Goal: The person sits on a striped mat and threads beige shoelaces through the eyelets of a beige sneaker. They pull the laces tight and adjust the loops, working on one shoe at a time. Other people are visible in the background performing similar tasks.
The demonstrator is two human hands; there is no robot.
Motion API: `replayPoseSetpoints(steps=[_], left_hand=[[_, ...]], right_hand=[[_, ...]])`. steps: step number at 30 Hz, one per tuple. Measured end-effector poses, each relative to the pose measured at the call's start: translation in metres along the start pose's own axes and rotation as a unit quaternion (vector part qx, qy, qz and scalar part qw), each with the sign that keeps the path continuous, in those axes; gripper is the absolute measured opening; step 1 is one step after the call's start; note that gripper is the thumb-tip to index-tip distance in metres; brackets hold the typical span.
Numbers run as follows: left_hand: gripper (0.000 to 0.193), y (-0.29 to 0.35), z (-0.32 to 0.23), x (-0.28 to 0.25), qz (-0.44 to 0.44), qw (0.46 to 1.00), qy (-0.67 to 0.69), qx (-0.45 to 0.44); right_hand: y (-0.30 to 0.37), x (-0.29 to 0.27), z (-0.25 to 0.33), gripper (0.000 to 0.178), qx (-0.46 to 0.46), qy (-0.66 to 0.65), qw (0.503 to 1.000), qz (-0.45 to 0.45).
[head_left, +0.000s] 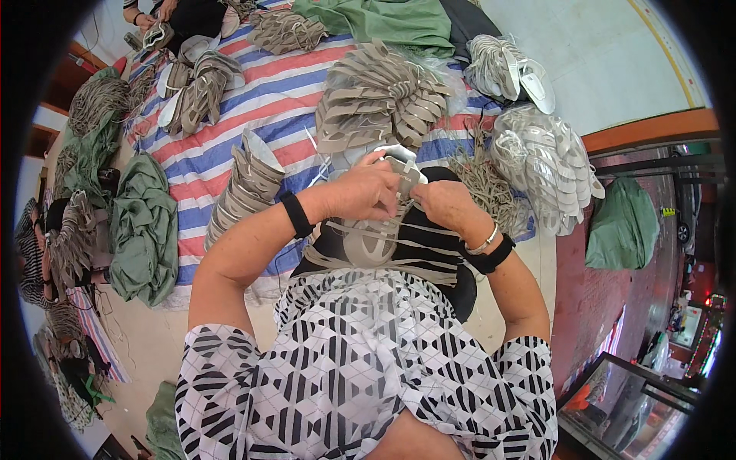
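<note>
Pinching the right side of a grey upper (399,159), the right hand (446,204) has thumb and fingers drawn together, while the left hand (366,190) grips its left side with curled fingers; how firmly the left presses cannot be told. The upper sits between both hands, above the lap, with its pale open end tilted up and away from the body. Thin straps (429,249) stretch across the lap below the hands.

Just beyond the fingers, a fanned heap (376,100) of similar pieces bounds the far side. A curved stack (247,188) stands to the left, outside the left forearm; striped cloth (203,165) shows around it. On the right, a strap pile (487,180) lies near the right hand, with a bagged pile (537,165) farther out, by the cloth's edge.

Both elbows spread wide and the forearms angle inward, so the hands nearly meet in front of the body. The left hand bends over with its back upward; the right wrist wears a bracelet (484,239) and a black band (491,255).
</note>
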State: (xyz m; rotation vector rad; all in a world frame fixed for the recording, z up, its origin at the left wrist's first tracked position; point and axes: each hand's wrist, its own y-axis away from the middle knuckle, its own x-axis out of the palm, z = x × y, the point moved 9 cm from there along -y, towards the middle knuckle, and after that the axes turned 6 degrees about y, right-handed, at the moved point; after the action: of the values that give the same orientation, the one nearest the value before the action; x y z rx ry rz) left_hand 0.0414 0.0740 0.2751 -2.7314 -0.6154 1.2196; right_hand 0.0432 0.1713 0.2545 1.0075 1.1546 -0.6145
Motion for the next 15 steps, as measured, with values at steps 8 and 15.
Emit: replayPoseSetpoints(steps=[8, 15], left_hand=[[0.008, 0.001, 0.000, 0.002, -0.040, 0.999, -0.014, 0.002], [0.007, -0.007, 0.009, -0.003, -0.047, 0.992, 0.111, -0.040]], right_hand=[[-0.008, 0.037, -0.021, 0.019, 0.044, -0.368, 0.927, 0.055], [0.006, 0.005, -0.045, 0.009, 0.141, -0.652, 0.721, -0.188]])
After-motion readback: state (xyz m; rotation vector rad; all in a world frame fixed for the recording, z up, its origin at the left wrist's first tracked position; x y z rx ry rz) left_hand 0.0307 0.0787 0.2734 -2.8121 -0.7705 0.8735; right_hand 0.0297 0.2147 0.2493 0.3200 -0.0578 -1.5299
